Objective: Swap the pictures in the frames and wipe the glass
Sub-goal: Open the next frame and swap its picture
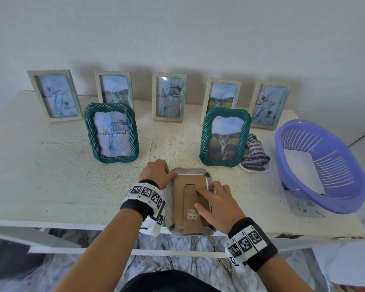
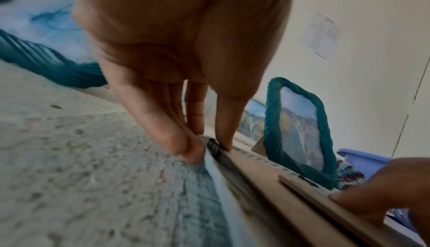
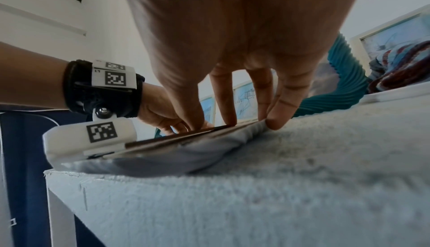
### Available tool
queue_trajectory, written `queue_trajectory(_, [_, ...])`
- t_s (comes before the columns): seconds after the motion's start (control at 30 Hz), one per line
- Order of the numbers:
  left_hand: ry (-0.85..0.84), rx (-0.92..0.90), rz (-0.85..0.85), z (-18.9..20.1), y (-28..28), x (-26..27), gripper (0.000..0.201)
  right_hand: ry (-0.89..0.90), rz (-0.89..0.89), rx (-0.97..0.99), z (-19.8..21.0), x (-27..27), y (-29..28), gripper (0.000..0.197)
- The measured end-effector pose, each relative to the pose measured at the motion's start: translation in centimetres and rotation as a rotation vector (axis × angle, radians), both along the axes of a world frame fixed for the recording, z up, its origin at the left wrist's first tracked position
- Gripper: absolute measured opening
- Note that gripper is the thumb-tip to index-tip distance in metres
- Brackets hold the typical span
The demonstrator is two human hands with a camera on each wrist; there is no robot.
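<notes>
Upper left of the head view: a pale frame (image 1: 54,95) leaning at the wall, first of a back row of five; the second (image 1: 114,87), third (image 1: 169,96), fourth (image 1: 221,95) and fifth (image 1: 269,104) follow to the right.

Left of centre: a green twisted-rim frame (image 1: 111,132) standing upright on the white surface (image 1: 51,175), its picture marked with blue scribble.

Lower centre: the left hand (image 1: 157,172), fingers bent down at the upper left corner of a frame lying face down (image 1: 190,199). In the left wrist view the thumb (image 2: 223,131) and fingertips (image 2: 186,148) pinch either side of a small dark clip at the frame's rim. The frame's brown backing board and folded stand face up; it lies at the near edge of the surface.

Right of that: the right hand (image 1: 216,204), fingers spread and fairly straight, pressing on the backing and the frame's right rim.

Right of centre: a second green twisted-rim frame (image 1: 224,137) holding a cat photo, upright.

Just beside it: a striped cloth (image 1: 255,153) bunched on a small white tray (image 1: 254,170).

Far right: a purple slotted basket (image 1: 325,165), tilted, with a white sheet (image 1: 303,171) inside.
</notes>
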State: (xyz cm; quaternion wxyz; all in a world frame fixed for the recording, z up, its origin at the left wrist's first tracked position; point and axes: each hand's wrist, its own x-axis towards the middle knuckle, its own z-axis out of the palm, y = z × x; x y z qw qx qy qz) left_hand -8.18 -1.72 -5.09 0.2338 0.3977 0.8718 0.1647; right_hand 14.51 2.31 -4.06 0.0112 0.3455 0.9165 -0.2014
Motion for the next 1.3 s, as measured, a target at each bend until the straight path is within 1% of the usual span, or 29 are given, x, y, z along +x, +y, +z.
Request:
queue_trajectory(0.2, [-0.124,0.113,-0.043,0.0,-0.8,-0.6,0.026,0.001,-0.006,0.005,-0.2,0.0,0.1,0.051])
queue_trajectory(0.3, [-0.126,0.13,-0.047,0.2,-1.8,0.0,0.025,0.014,-0.016,-0.005,-0.2,0.1,0.1,0.051])
queue_trajectory(0.33, [-0.095,0.111,-0.063,0.3,-2.2,0.4,0.031,0.013,-0.016,0.0,-0.2,0.1,0.0,0.051])
queue_trajectory(0.4, [-0.028,0.078,-0.125,0.4,-3.4,1.3,0.058,0.002,-0.011,0.007,-0.2,0.1,0.1,0.051])
queue_trajectory(0.47, [-0.009,0.081,-0.191,0.2,-4.7,2.3,0.085,-0.003,-0.004,0.013,-0.1,0.1,0.1,0.051])
queue_trajectory(0.57, [-0.017,0.077,-0.229,-0.6,-6.2,3.3,0.112,0.008,0.004,0.017,-0.2,0.3,0.2,0.05])
queue_trajectory(0.63, [-0.007,0.096,-0.226,-1.1,-6.7,3.7,0.123,0.049,0.009,-0.012,-0.2,0.7,0.1,0.05])
queue_trajectory(0.7, [0.021,0.109,-0.226,-1.6,-7.0,4.0,0.126,0.125,0.017,-0.052,-0.2,1.4,0.1,0.047])
queue_trajectory(0.77, [0.064,0.097,-0.23,-1.9,-7.1,4.2,0.127,0.19,0.052,-0.09,-0.3,2.6,0.0,0.036])
queue_trajectory(0.83, [0.101,0.089,-0.228,-2.2,-7.1,4.2,0.128,0.212,0.097,-0.132,-0.6,3.9,-0.1,0.028])
queue_trajectory(0.93, [0.12,0.093,-0.224,-2.3,-7.1,4.3,0.129,0.219,0.164,-0.143,-0.9,5.3,-0.5,0.03])
queue_trajectory(1.07, [0.12,0.114,-0.218,-2.2,-7.2,4.4,0.129,0.215,0.236,-0.105,-1.0,5.4,-0.7,0.038])
queue_trajectory(1.2, [0.124,0.107,-0.216,-2.2,-7.2,4.4,0.128,0.183,0.276,-0.065,-1.2,5.2,-0.4,0.039])
queue_trajectory(1.3, [0.124,0.111,-0.212,-2.2,-7.1,4.4,0.128,0.168,0.305,-0.006,-1.4,5.0,0.0,0.033])
